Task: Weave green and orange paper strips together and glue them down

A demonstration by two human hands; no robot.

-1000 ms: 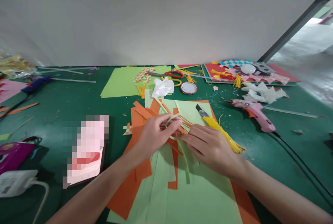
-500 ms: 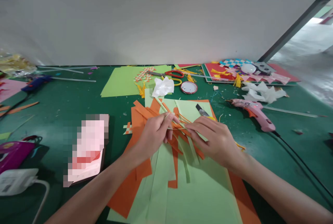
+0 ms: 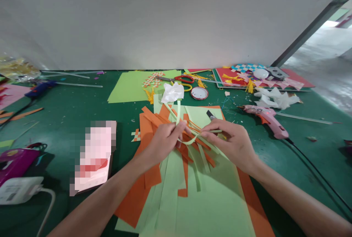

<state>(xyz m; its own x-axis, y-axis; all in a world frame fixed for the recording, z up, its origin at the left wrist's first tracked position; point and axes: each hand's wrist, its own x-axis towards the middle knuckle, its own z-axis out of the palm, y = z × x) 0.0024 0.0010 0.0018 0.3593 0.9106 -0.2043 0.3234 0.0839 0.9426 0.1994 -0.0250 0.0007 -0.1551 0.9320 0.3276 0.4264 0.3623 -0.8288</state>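
A light green paper strip [image 3: 189,142] curves between my two hands, above a pile of loose strips. My left hand [image 3: 168,137] pinches it between thumb and fingers, and one end stands up above the thumb. On the other side my right hand [image 3: 229,138] pinches green strip near its fingertips. Beneath them lie orange paper strips [image 3: 154,117] and more green strips, on light green paper sheets [image 3: 214,200] with orange paper [image 3: 147,174] at the left. A craft knife [image 3: 211,115] is partly hidden behind my right hand.
A pink glue gun [image 3: 268,117] lies at the right, its cord trailing forward. Scissors [image 3: 178,79], crumpled white tissue [image 3: 172,92] and a round tin [image 3: 199,93] lie behind the pile. A phone [image 3: 95,156] rests at the left, near a white charger [image 3: 20,190].
The green strip between my hands now bows into a wider loop, with an end standing above my left thumb. My right hand has shifted slightly right.
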